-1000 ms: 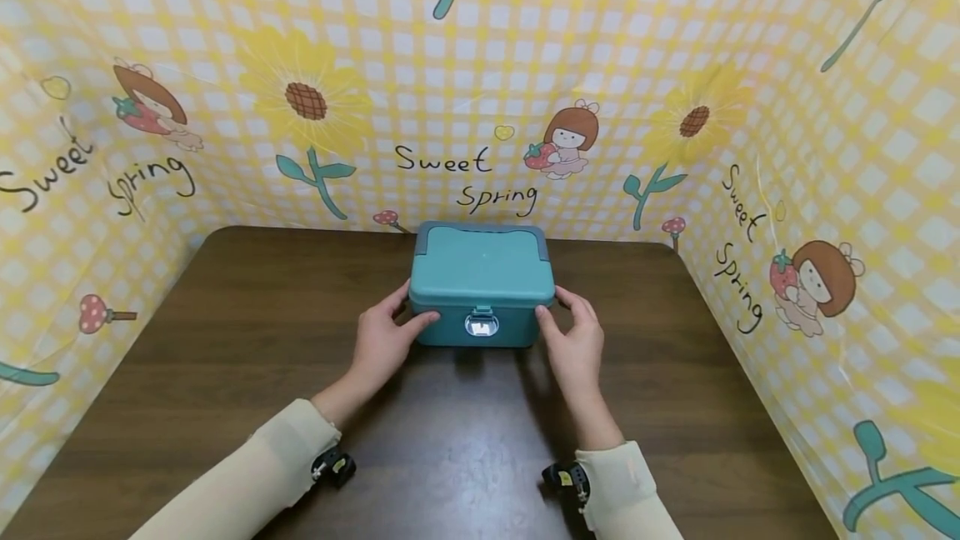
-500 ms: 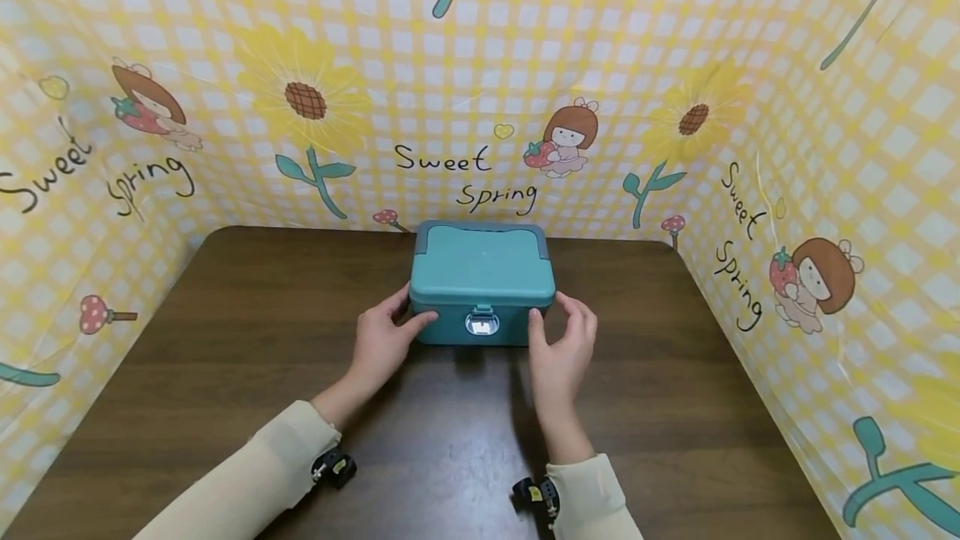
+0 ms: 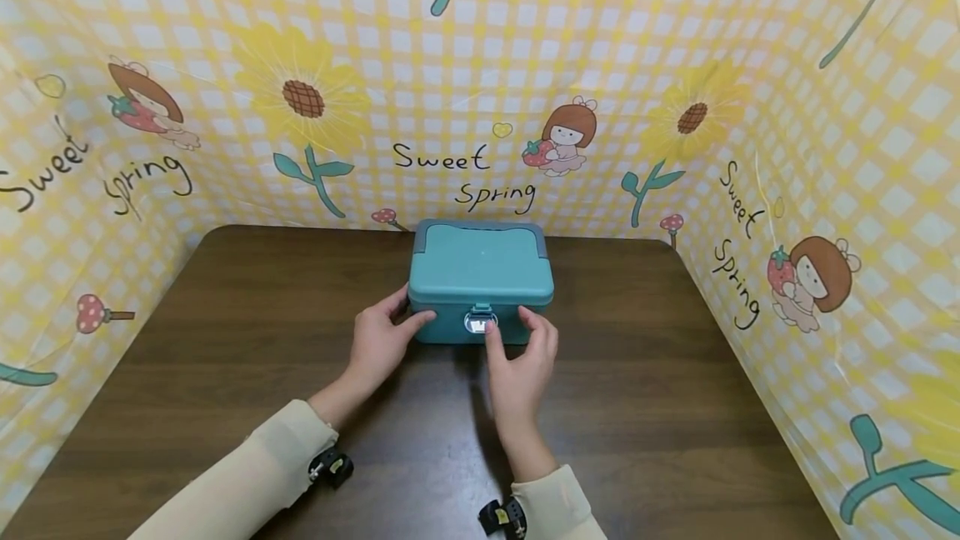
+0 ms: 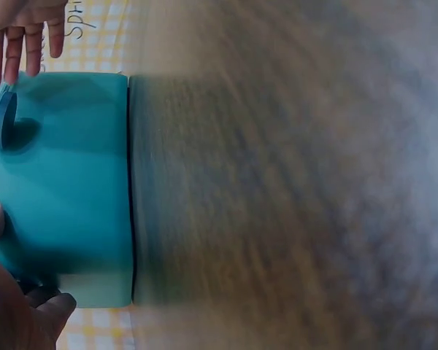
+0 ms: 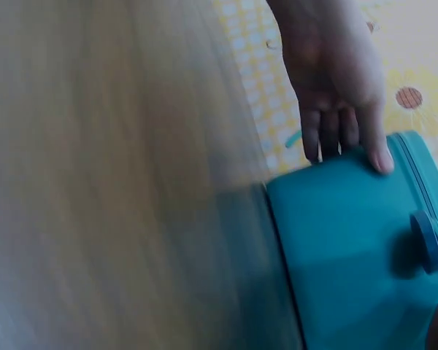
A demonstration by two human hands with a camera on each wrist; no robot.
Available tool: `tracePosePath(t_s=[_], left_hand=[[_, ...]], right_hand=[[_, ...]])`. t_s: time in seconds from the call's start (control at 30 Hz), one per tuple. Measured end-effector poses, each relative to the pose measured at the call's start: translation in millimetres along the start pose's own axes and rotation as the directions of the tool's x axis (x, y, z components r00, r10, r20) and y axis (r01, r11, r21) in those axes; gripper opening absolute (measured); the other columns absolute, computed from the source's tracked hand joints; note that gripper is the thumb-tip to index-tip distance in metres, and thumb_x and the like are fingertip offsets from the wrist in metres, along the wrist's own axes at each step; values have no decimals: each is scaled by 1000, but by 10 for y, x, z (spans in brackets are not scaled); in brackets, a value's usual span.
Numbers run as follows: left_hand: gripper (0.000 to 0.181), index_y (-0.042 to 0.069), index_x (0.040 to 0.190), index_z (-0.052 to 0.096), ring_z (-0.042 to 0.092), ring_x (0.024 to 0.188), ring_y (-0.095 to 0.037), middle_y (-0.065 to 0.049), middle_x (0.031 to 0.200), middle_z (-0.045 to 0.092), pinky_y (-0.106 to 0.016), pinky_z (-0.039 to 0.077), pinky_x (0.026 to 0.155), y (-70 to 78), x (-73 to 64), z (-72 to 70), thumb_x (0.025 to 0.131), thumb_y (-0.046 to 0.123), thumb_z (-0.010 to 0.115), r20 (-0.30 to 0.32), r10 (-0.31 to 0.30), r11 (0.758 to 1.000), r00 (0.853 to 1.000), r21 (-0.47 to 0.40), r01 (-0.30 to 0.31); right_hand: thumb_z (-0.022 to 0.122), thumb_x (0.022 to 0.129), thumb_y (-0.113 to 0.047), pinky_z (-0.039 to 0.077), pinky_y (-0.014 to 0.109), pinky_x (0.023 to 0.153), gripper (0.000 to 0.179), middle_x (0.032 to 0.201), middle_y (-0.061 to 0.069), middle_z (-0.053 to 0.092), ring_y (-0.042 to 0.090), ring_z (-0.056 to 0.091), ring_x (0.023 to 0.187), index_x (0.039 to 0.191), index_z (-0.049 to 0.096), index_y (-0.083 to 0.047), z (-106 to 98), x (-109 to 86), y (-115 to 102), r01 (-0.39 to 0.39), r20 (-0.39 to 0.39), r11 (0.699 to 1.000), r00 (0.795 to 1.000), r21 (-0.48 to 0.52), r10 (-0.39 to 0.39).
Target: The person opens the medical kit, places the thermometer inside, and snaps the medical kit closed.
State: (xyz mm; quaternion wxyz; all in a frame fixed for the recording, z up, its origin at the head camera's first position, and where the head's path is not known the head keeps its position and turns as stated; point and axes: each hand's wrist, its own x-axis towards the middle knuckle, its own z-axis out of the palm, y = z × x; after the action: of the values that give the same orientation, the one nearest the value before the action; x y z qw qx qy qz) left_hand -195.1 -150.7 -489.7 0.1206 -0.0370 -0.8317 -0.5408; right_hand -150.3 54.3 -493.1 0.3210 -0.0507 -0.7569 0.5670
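Observation:
A teal lidded storage box (image 3: 480, 265) stands on the dark wooden table, lid down, with a silvery round-framed latch (image 3: 472, 321) at its front. My left hand (image 3: 377, 347) holds the box's left front corner, thumb on the front face and fingers along the side. In front of the latch, my right hand (image 3: 522, 369) has its thumb tip at the latch's right edge. The left wrist view shows the right hand's fingers (image 4: 33, 51) fairly straight beside the box. From the right wrist, the left hand (image 5: 332, 80) is seen against the box's side; the right hand is mostly out of frame.
The brown table (image 3: 247, 315) extends to both sides of the box and in front of it. Yellow checked cloth (image 3: 465, 90) with printed flowers encloses the table at the back and sides. Both wrists carry small black cameras (image 3: 504, 517).
My right hand has left the box's right corner and moved left to the latch at the front. The left hand stays at its corner, and the box has not visibly moved.

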Motion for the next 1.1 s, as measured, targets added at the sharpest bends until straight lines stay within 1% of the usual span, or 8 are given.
tracePosePath(t_s=[0.07,0.23,0.43,0.6,0.7,0.8,0.93,1.1], left_hand=[[74,10,146,57,61,130,-24,-11,143,61,-44,55,101,0,-2,6,87,49,79,-4,-2,1000,1000,10,2],[73,9,145,58,62,129,-25,-11,142,62,-45,55,100,16,-6,14,87,50,78,-15,-16,999,1000,41,17],[71,10,145,59,61,129,-24,-11,142,62,-45,55,100,19,-6,12,88,48,78,-11,-27,998,1000,56,27],[70,9,144,59,61,129,-25,-12,141,62,-45,55,100,21,-10,12,88,47,78,-14,-32,997,999,67,33],[69,7,143,59,62,128,-26,-13,140,62,-45,55,100,27,-2,11,89,45,78,-13,-30,997,999,69,31],[67,7,143,60,63,127,-26,-13,139,63,-45,56,99,28,0,10,90,43,78,-9,-26,997,1000,66,27],[66,7,143,60,63,126,-25,-13,139,64,-44,57,98,24,-4,8,90,42,78,-11,-22,998,1000,61,22],[67,8,143,60,64,125,-24,-13,138,64,-43,58,97,10,-16,3,90,44,78,-11,-23,998,1000,57,24]], right_hand=[[81,88,-42,45,52,111,56,129,2,54,19,52,124,130,61,-12,42,-51,-5,-36,22,999,999,-6,36],[88,81,-43,44,49,112,64,130,0,55,19,53,125,131,59,-16,144,-129,-26,-122,45,993,991,-4,122],[92,77,-35,43,51,111,64,128,3,56,22,54,123,128,59,-15,245,-172,-36,-180,40,983,983,19,180],[93,76,-31,45,49,109,62,124,2,57,20,55,119,125,59,-15,324,-198,-31,-200,6,979,980,35,200],[92,78,-30,44,47,109,59,123,-1,56,18,54,119,124,58,-16,377,-196,-22,-211,-24,977,977,40,212],[91,80,-30,44,48,110,56,123,-2,56,17,53,120,123,58,-17,415,-195,-13,-221,-46,974,974,56,223],[90,81,-31,44,50,110,55,123,-2,56,16,53,121,122,57,-17,442,-203,2,-209,-65,975,974,79,215],[90,80,-31,44,48,108,54,123,0,56,17,53,120,119,56,-15,445,-222,-7,-172,-90,980,979,103,182]])
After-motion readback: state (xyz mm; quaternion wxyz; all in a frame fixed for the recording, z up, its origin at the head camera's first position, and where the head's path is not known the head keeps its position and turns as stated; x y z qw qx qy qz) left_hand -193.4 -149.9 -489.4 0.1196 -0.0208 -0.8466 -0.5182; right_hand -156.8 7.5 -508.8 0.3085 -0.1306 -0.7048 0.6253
